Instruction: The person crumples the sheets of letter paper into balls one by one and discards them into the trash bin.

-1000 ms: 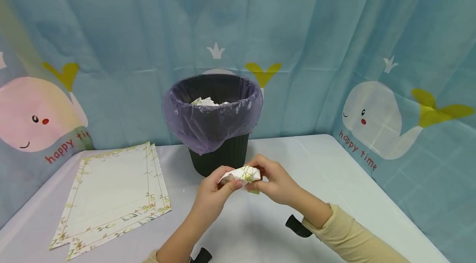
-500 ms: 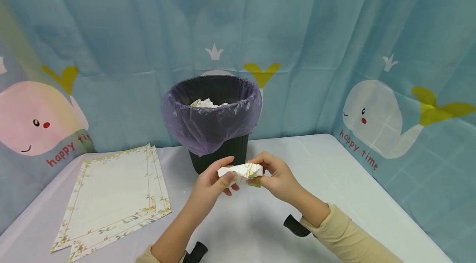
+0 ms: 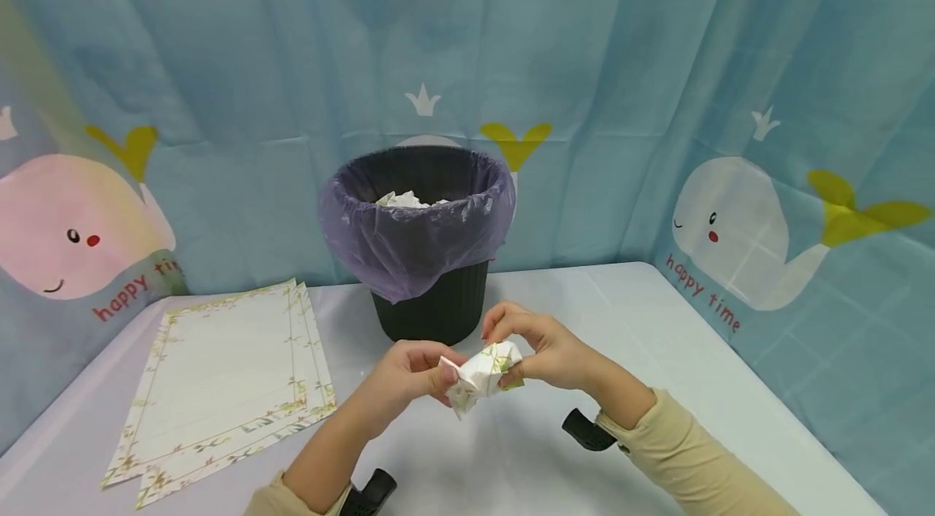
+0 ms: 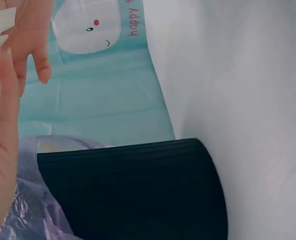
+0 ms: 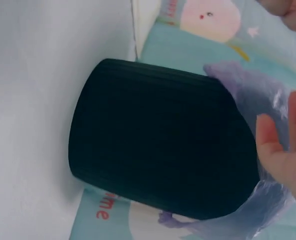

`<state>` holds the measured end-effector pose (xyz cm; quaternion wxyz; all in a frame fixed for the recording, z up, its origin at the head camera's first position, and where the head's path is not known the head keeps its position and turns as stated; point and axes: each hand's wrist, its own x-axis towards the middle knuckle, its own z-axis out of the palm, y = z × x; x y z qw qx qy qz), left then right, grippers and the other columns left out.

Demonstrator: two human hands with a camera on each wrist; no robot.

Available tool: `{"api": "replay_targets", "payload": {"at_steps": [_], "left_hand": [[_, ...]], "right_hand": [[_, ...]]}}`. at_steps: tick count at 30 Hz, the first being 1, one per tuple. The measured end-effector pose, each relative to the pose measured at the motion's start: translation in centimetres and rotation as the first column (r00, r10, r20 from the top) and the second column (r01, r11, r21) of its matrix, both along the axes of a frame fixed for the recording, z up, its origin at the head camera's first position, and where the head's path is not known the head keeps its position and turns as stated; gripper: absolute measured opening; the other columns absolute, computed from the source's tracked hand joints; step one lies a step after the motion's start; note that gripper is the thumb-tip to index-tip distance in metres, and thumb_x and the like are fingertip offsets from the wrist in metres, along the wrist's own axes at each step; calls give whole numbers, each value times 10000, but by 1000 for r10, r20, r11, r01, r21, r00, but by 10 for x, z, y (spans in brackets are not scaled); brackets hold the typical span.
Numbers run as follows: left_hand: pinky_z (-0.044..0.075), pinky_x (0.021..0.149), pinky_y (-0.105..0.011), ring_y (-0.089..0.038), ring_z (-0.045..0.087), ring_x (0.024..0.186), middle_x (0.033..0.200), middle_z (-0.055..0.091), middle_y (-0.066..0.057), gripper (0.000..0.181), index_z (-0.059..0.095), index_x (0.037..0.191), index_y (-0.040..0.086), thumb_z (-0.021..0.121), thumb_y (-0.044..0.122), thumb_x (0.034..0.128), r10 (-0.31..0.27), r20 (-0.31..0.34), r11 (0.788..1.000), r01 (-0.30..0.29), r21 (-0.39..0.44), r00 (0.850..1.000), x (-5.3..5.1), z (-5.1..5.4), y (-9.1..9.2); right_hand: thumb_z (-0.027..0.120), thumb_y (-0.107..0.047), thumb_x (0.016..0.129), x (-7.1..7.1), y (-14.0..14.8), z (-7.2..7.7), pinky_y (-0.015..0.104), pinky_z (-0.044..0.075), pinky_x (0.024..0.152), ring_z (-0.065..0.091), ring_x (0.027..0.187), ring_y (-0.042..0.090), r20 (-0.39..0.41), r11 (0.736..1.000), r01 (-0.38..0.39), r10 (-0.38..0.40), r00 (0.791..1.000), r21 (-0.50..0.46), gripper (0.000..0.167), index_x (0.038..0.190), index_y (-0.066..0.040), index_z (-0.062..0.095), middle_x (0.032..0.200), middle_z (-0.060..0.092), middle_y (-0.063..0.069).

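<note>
A crumpled sheet of white paper [image 3: 480, 374] with green-yellow print is held between both hands over the table's middle. My left hand [image 3: 409, 378] pinches its left end between thumb and fingers. At the other end my right hand [image 3: 551, 347] grips the wad, thumb below and fingers above. In the left wrist view a scrap of the paper [image 4: 2, 19] shows at the upper left edge. The right wrist view catches only some fingers of the right hand [image 5: 290, 155]; the paper is out of that view.
Behind the hands stands a dark bin [image 3: 431, 309] with a purple plastic liner [image 3: 424, 244] and crumpled paper [image 3: 403, 200] inside. Flat sheets with leafy printed borders [image 3: 226, 370] overlap on the left of the white table [image 3: 657, 386]. A blue whale-print curtain [image 3: 613, 94] surrounds the table.
The paper has gone from a fairly level roll to a tilted wad with its left end flared downward. My left hand has shifted slightly down and its grip has changed.
</note>
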<state>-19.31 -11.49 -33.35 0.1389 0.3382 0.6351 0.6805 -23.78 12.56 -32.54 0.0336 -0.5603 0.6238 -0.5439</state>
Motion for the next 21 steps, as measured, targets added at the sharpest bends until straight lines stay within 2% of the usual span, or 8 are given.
{"api": "replay_targets", "payload": {"at_steps": [3,6,8,9,11,16,18,21], "left_hand": [[542,784,-347,-157,624,934,1068,650,-79,699,458,1278,-167,637,406,921,-153,10,988,153,-30,988,-1,-4,-1],[523,841,-413,-224,605,1058,1168,619,-220,731,378,1385,-92,603,413,908,-316,-20,949,315,-26,949,-3,-8,2],[523,834,-397,-226,613,1061,1170,619,-246,722,359,1391,-82,616,376,896,-371,-15,929,371,9,929,-3,-11,3],[522,829,-367,-221,617,1058,1163,624,-236,725,351,1388,-92,635,352,890,-367,0,930,367,30,930,-4,-12,3],[516,804,-298,-185,619,1011,1143,620,-170,731,329,1382,-119,673,300,891,-323,27,945,320,66,946,-2,-12,1],[528,789,-249,-147,584,962,1170,513,-110,852,251,1388,-174,777,222,847,-76,39,994,73,86,996,3,-7,0],[535,773,-247,-158,585,942,1156,513,-139,847,278,1374,-170,796,212,824,67,20,996,-68,60,998,5,-3,3],[535,726,-241,-179,595,896,1090,563,-164,792,354,1346,-139,816,197,797,241,11,970,-242,14,970,7,1,10]], "right_hand": [[684,171,745,3,-5,1,391,430,904,412,1137,214,16,998,-53,53,998,15,324,993,-20,599,1153,474,146],[639,179,748,7,-9,3,433,410,940,425,1176,250,16,996,-75,74,997,46,323,995,-25,600,1248,431,205],[615,168,734,10,-11,4,427,423,925,438,1175,253,-12,997,-22,23,1000,78,340,1008,-33,624,1311,404,217],[617,154,753,12,-12,5,427,425,924,428,1194,260,-38,996,18,-15,999,90,329,1018,-40,638,1334,395,215],[646,117,793,16,-12,7,425,426,923,420,1199,261,-120,985,135,-122,985,107,313,1056,-52,663,1341,411,193],[707,40,828,24,-14,9,378,468,860,455,1116,257,-347,925,371,-324,880,79,444,1253,-45,610,1218,524,124],[695,23,845,29,-14,10,341,476,822,487,1056,224,-349,920,380,-327,878,93,536,1351,-23,522,1211,544,109],[750,-62,842,33,-12,11,315,465,826,495,1061,183,-273,929,334,-283,919,160,730,1458,6,363,1301,516,112]]}}
